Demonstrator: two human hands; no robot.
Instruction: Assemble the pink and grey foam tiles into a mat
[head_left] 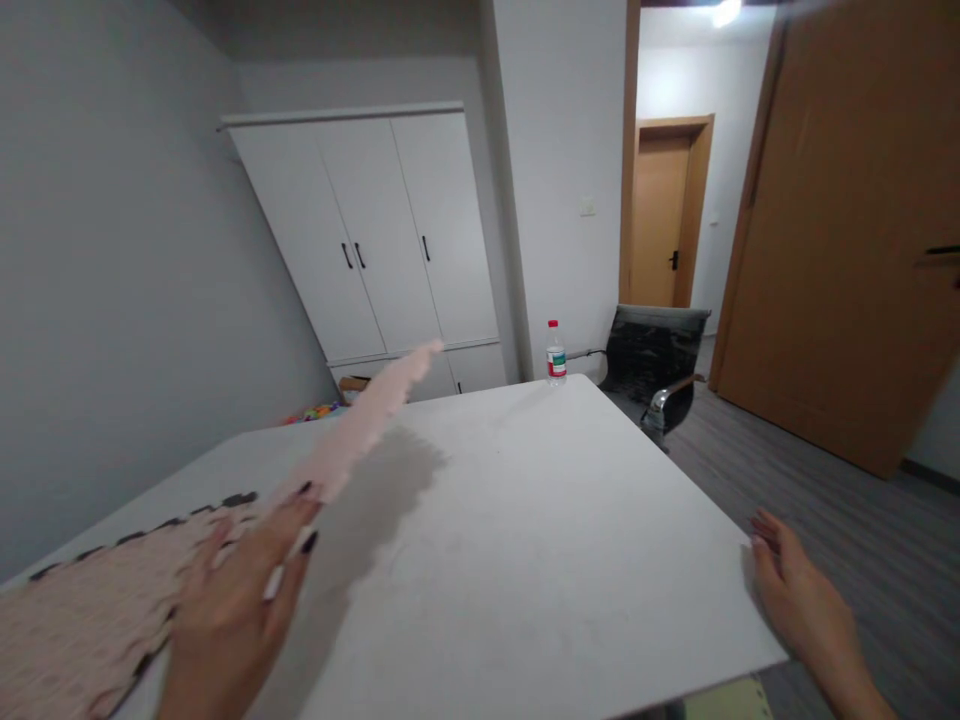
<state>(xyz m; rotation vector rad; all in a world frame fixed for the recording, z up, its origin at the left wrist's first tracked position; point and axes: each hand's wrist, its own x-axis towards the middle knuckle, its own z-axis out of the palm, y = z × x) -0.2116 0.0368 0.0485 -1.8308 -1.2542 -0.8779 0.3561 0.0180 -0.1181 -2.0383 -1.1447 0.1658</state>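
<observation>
My left hand [240,590] pinches the near end of a pink foam mat piece [367,420] and holds it lifted off the white table [525,520], so that it slants up and away and casts a shadow. Under and to the left of that hand lies a larger pink mat [82,610] with a dark toothed edge, flat on the table's left side. My right hand [795,590] rests on the table's right edge with its fingers stretched out and holds nothing.
A water bottle [556,352] stands at the table's far edge. Behind it is a black office chair [652,365]. A white wardrobe [375,240] fills the far wall, and an open wooden door [847,220] stands at the right. Colourful toys [315,411] lie on the floor.
</observation>
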